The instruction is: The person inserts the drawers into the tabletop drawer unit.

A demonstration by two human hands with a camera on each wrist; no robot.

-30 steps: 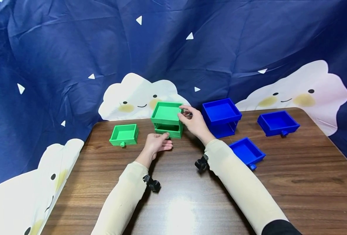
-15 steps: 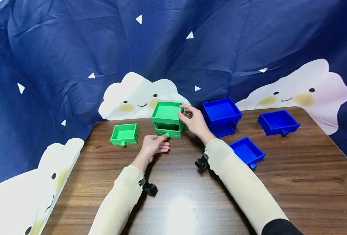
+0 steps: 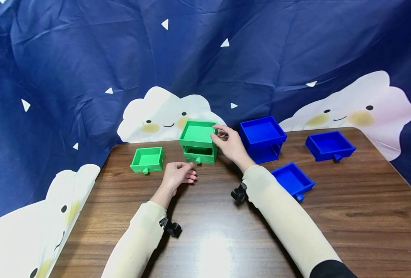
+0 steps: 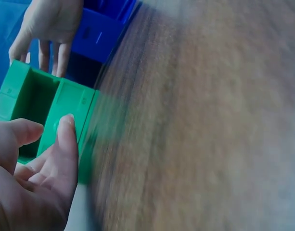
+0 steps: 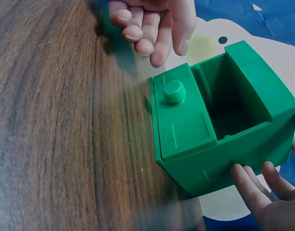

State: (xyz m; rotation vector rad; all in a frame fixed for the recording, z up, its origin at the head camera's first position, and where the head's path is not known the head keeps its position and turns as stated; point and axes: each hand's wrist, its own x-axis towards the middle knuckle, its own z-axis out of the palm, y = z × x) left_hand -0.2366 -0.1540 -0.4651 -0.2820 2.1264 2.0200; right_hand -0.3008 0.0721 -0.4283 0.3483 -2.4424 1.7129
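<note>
A small green drawer cabinet [image 3: 197, 141] stands near the table's back edge. Its lower drawer [image 3: 205, 157] is in, the round knob [image 5: 174, 91] facing front, and the slot above is vacant. My left hand [image 3: 175, 175] is just in front and left of the knob, fingers loose and holding nothing; in the left wrist view its fingertips overlap the drawer front. My right hand [image 3: 230, 144] holds the cabinet's right side near the top rim. In the right wrist view its fingertips [image 5: 241, 175] rest on the side wall. A loose green drawer [image 3: 147, 159] sits to the left.
To the right stands a blue drawer cabinet [image 3: 262, 137] with no drawers in it. Two loose blue drawers [image 3: 292, 179] lie on the wooden table [image 3: 226, 231], one of them farther right. A blue cloth with cloud prints [image 3: 191, 58] hangs behind.
My left hand has let go of the lower green drawer's knob and drawn back toward me and left. My right hand and the cabinet have stayed put.
</note>
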